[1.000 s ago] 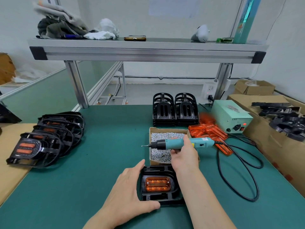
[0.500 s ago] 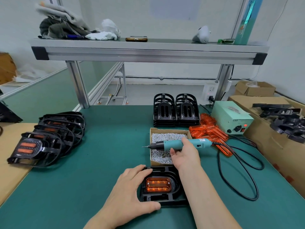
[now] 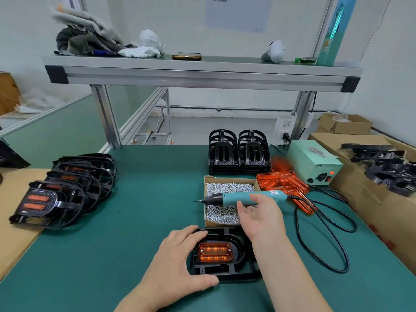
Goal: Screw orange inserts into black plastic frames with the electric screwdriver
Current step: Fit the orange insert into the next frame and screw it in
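A black plastic frame [image 3: 239,267] lies on the green mat near the front edge, with an orange insert [image 3: 215,252] seated in it. My left hand [image 3: 177,262] grips the frame's left side, thumb along its front edge and fingers over its back corner. The teal electric screwdriver [image 3: 234,197] lies level across the screw box [image 3: 227,188], tip pointing left. My right hand [image 3: 261,219] is just in front of the tool with its fingers spread; the fingertips touch the tool's body without closing round it.
Loose orange inserts [image 3: 286,181] lie right of the screw box. Two stacks of bare black frames [image 3: 238,154] stand behind it. Finished frames [image 3: 67,190] overlap at the left. A green power supply [image 3: 315,165], its black cable [image 3: 326,244] and cardboard boxes [image 3: 360,199] fill the right.
My right hand has opened its grip on the screwdriver, and its fingers now spread below the tool. My left hand's fingers have slid further onto the frame.
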Demonstrator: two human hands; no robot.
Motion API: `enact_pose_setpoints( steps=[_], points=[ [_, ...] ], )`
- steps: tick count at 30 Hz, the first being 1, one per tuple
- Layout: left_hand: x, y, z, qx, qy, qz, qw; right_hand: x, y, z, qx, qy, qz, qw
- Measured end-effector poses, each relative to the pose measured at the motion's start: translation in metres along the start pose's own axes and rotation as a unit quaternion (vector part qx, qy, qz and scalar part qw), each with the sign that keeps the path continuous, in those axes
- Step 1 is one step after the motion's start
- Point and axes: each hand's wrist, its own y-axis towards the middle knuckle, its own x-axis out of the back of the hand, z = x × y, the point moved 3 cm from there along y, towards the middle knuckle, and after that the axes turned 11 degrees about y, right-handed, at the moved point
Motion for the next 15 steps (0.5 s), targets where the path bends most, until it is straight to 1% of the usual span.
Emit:
enact_pose_setpoints(
  steps=[4, 6, 8, 9, 13, 15],
  points=[
    [0.000, 0.000, 0.000, 0.000, 0.000, 0.000, 1.000, 0.005, -0.009, 0.005, 0.010, -0.013, -0.001, 1.000],
    [0.000, 0.000, 0.000, 0.000, -0.003, 0.001, 1.000, 0.006, -0.014, 0.003, 0.000, 0.015, 0.027, 1.000],
    [0.000, -0.001, 0.000, 0.005, -0.012, 0.000, 1.000, 0.006, -0.021, 0.005, 0.028, -0.018, 0.029, 0.999],
    [0.001, -0.001, 0.001, 0.008, -0.019, -0.003, 1.000, 0.009, -0.021, 0.004, 0.026, -0.032, 0.038, 0.998],
    [0.006, -0.003, 0.001, 0.017, -0.053, -0.018, 0.998, 0.015, -0.030, 0.002, 0.004, -0.052, 0.025, 0.998],
    [0.009, -0.004, 0.000, 0.020, -0.061, -0.019, 0.998, 0.018, -0.031, 0.002, 0.007, -0.073, 0.049, 0.996]
  ],
)
